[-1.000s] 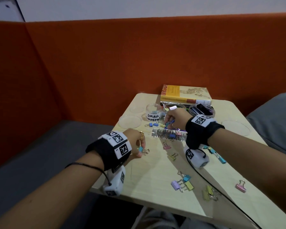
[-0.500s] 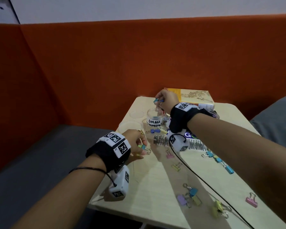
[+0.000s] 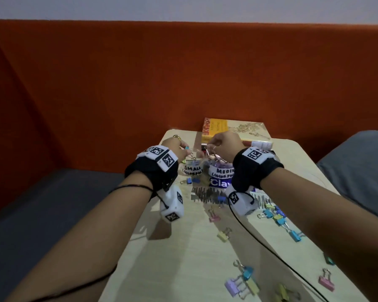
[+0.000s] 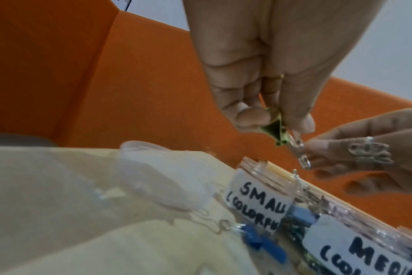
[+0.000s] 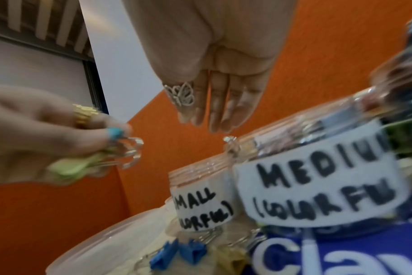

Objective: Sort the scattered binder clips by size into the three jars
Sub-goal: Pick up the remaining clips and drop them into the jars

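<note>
Above the jar labelled SMALL (image 3: 192, 168) my left hand (image 3: 187, 150) pinches small binder clips, a green one (image 4: 275, 130) and a blue one (image 5: 114, 133), their wire handles sticking out. My right hand (image 3: 210, 147) hangs over the gap between that jar and the jar labelled MEDIUM (image 3: 222, 171). Its fingers (image 5: 212, 111) point straight down and hold nothing. A wire handle (image 5: 231, 143) shows at the MEDIUM jar's (image 5: 318, 186) rim. Both jars hold coloured clips. Several clips (image 3: 244, 280) lie scattered on the near table.
A clear lid (image 4: 162, 174) lies left of the SMALL jar (image 4: 259, 195). Two blue clips (image 5: 179, 251) sit in front of the jars. A book (image 3: 234, 129) lies at the table's far edge. A dark jar (image 5: 409, 89) stands behind the MEDIUM one. A black cable (image 3: 271, 251) crosses the table.
My left hand has risen from the table's left side to above the SMALL jar with its clips. The blue clip my right hand held is gone, and its fingers have straightened.
</note>
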A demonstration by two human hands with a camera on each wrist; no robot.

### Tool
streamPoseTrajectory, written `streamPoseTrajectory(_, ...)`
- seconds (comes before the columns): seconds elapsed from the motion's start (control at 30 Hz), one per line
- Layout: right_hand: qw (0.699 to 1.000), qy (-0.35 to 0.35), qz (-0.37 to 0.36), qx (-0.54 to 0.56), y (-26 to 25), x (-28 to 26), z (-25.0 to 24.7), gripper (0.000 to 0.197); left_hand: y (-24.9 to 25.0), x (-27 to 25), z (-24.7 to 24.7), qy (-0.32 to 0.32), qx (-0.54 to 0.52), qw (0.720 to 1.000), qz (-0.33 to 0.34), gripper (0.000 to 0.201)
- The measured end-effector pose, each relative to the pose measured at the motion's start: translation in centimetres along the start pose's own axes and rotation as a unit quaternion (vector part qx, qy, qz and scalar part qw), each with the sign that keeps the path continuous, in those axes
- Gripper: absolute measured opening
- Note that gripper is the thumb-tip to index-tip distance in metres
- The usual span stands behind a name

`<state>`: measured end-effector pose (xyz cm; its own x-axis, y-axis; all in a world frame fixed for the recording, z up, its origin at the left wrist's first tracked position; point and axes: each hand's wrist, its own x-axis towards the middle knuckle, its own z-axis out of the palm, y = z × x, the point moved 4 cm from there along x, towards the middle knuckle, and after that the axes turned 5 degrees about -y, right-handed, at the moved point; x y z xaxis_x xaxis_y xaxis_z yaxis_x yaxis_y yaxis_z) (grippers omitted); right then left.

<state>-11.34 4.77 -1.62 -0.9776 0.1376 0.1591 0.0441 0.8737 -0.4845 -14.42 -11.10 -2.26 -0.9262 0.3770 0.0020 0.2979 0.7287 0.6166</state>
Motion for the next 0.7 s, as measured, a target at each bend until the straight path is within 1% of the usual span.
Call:
streamPoseTrajectory(0.1, 0.999, -0.002, 0.029, 0.033, 2.1, -0.8, -0.4, 0.018, 0.6, 1.8, 1.0, -0.016, 0.029, 0.999, -0.034, 0.027)
streamPoseTrajectory(0.2, 0.999, -0.026, 0.029, 0.026, 3.5, -1.5, -0.1, 0.020, 0.2, 3.1, 1.8, -0.041, 0.074, 0.994, -0.065, 0.046)
streamPoseTrajectory(0.27, 0.999, -0.028, 0.025, 0.021, 4.0, -1.7, -0.1, 0.023, 0.6, 3.0, 1.9, -0.045, 0.086, 0.994, -0.054, 0.060)
streamPoseTrajectory(0.3, 0.999, -0.027, 0.021, 0.028, 4.1, -1.7, -0.1, 0.024, 0.8, 2.8, 1.7, -0.031, 0.073, 0.996, -0.038, 0.063)
streamPoseTrajectory(0.37, 0.996, -0.029, 0.019, 0.077, 4.4, -1.8, -0.2, 0.027, 2.0, 2.0, 1.4, 0.020, 0.039, 0.999, 0.016, 0.059)
streamPoseTrajectory(0.4, 0.990, -0.041, 0.021, 0.130, 4.4, -1.8, -0.1, 0.028, 2.7, 1.4, 1.4, 0.043, 0.021, 0.998, 0.044, 0.054)
streamPoseTrajectory(0.43, 0.979, -0.058, 0.023, 0.193, 4.3, -1.8, 0.0, 0.029, 3.0, 1.1, 1.8, 0.052, -0.001, 0.997, 0.058, 0.051)
streamPoseTrajectory(0.5, 0.948, -0.076, 0.020, 0.307, 4.2, -1.8, 0.1, 0.026, 3.6, 0.8, 2.9, 0.053, -0.059, 0.995, 0.069, 0.049)
streamPoseTrajectory(0.53, 0.936, -0.071, 0.017, 0.345, 4.1, -1.7, 0.0, 0.023, 3.9, 0.7, 3.3, 0.056, -0.090, 0.992, 0.074, 0.051)
streamPoseTrajectory(0.6, 0.919, -0.051, 0.018, 0.391, 4.2, -1.7, -0.4, 0.011, 4.3, 0.8, 4.1, 0.062, -0.118, 0.989, 0.072, 0.051)
streamPoseTrajectory(0.7, 0.910, -0.041, 0.028, 0.411, 4.4, -1.6, -0.8, 0.012, 4.4, 1.2, 4.8, 0.076, -0.105, 0.989, 0.071, 0.048)
